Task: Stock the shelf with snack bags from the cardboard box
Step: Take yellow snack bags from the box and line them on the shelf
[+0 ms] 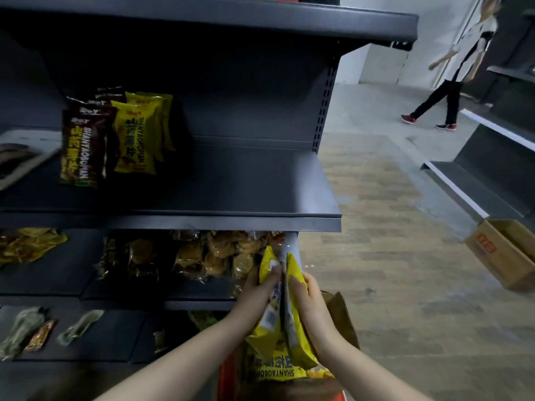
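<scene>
My left hand grips one yellow snack bag and my right hand grips a second yellow bag, both upright and side by side above the cardboard box at the bottom centre. More yellow bags lie in the box under them. On the dark middle shelf stand brown bags and yellow bags at the left; its right part is bare.
The lower shelf carries clear packs of round biscuits and yellow packets. Small packets lie on the bottom shelf. A second cardboard box sits on the floor right, beside another shelf unit. A person walks far right.
</scene>
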